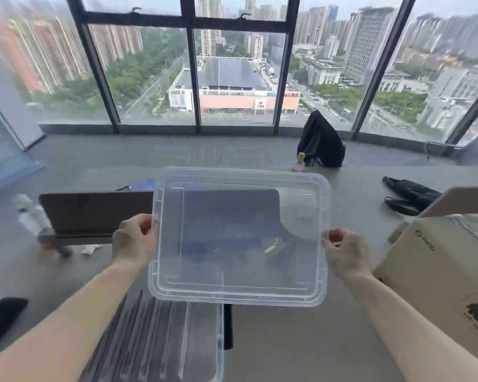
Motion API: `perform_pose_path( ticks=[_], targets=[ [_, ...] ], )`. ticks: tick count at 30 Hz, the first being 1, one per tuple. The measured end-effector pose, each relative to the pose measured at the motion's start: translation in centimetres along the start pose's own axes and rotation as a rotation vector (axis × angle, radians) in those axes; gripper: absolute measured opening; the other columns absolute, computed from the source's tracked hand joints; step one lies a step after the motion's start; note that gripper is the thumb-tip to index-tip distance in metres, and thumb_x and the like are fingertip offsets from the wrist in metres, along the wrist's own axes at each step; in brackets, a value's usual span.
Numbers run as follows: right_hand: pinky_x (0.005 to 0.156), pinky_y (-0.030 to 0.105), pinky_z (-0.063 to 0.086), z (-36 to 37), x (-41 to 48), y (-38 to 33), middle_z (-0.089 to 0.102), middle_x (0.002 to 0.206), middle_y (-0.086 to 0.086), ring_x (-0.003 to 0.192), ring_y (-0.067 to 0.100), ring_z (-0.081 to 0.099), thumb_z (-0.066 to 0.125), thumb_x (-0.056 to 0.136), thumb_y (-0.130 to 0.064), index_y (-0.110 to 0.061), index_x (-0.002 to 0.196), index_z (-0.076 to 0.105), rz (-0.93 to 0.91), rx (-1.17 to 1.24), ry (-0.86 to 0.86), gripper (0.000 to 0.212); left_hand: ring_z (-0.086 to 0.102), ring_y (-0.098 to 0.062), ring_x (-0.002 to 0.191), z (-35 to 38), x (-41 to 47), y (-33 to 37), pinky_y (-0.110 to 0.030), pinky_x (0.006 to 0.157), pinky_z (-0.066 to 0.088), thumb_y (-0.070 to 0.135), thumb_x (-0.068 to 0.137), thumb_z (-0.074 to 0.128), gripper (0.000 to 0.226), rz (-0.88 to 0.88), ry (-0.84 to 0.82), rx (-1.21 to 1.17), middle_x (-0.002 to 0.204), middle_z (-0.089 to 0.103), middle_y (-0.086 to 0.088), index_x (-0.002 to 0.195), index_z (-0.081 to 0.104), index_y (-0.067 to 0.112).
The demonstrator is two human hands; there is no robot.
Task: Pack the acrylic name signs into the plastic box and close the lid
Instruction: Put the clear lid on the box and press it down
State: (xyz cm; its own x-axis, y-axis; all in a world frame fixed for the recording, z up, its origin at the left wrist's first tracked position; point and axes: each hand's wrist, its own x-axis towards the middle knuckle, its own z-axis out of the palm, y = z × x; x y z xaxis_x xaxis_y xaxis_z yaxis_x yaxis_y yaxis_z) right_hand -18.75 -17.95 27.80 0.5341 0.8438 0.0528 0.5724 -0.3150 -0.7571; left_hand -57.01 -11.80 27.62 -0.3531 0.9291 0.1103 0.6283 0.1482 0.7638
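Lid [240, 238] work is what I have in front of me: a clear, thin plastic sheet with a moulded rim, held in the air over the bench [301, 340], tilted a little toward me. I judge it light and fairly stiff at the rim but springy across the flat middle, and smooth enough to slide in a loose grip, so the short edges are the right place to take it. That is where both hands are. My left hand [134, 241] is curled round the left edge, thumb on top. My right hand [345, 255] pinches the right edge between thumb and fingers. Both forearms reach forward at about the same height, wrists nearly straight, with the lid spanning the gap between them. The plastic box [219, 343] sits lower and to the left, near my left forearm, with the acrylic name signs [149, 334] packed inside as a row of slats. The lid is not over it yet, so I expect to bring it down and left, square to the rim.
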Motion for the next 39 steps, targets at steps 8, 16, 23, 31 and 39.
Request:
perform_pose_path(
  ticks=[8, 16, 23, 31, 39],
  targets=[
    [0.064, 0.033, 0.062, 9.1, -6.5, -9.3, 0.073, 0.083, 0.006, 0.064, 0.019, 0.075, 0.061, 0.097, -0.018, -0.011, 0.089, 0.065, -0.132, 0.294, -0.179, 0.012, 0.068, -0.003, 0.054, -13.2, 2.8, -9.2, -0.018, 0.06, 0.053, 0.016, 0.098, 0.063, 0.011, 0.013, 0.199, -0.051, 0.08, 0.074, -0.004, 0.089, 0.068, 0.017],
    [0.07, 0.019, 0.057, 12.2, -8.7, -10.9, 0.078, 0.083, 0.002, 0.07, 0.001, 0.074, 0.072, 0.085, 0.0, -0.013, 0.088, 0.076, -0.201, 0.331, -0.348, 0.013, 0.076, -0.036, 0.095, -18.5, 2.7, -15.6, -0.051, 0.099, 0.056, -0.009, 0.08, 0.079, 0.024, -0.182, 0.089, -0.431, 0.097, 0.076, -0.023, 0.079, 0.075, 0.015],
    [0.052, 0.016, 0.055, 12.0, -8.5, -9.6, 0.074, 0.088, 0.008, 0.057, 0.007, 0.07, 0.041, 0.099, 0.0, -0.004, 0.096, 0.074, 0.116, 0.567, -0.424, 0.033, 0.075, -0.014, 0.07, -19.4, 1.3, -16.8, -0.021, 0.059, 0.062, -0.005, 0.083, 0.073, 0.018, -0.287, -0.177, -0.536, 0.099, 0.08, -0.013, 0.099, 0.078, 0.003],
    [0.057, 0.009, 0.051, 11.9, -10.2, -8.1, 0.065, 0.111, -0.003, 0.077, -0.002, 0.061, 0.08, 0.08, -0.012, -0.014, 0.128, 0.058, 0.001, 0.371, -0.332, 0.053, 0.066, -0.025, 0.095, -15.8, 0.6, -16.0, -0.035, 0.077, 0.055, 0.015, 0.082, 0.083, 0.027, -0.214, 0.003, -0.207, 0.104, 0.071, -0.006, 0.106, 0.07, 0.014],
    [0.082, 0.032, 0.06, 13.9, -13.5, -5.7, 0.074, 0.083, -0.008, 0.076, 0.006, 0.071, 0.078, 0.079, -0.024, -0.02, 0.098, 0.07, -0.085, 0.092, -0.314, 0.021, 0.071, -0.03, 0.107, -14.3, -1.4, -19.6, -0.045, 0.102, 0.053, 0.016, 0.087, 0.078, 0.035, -0.235, -0.009, 0.052, 0.11, 0.076, -0.009, 0.12, 0.073, 0.006]
  ],
)
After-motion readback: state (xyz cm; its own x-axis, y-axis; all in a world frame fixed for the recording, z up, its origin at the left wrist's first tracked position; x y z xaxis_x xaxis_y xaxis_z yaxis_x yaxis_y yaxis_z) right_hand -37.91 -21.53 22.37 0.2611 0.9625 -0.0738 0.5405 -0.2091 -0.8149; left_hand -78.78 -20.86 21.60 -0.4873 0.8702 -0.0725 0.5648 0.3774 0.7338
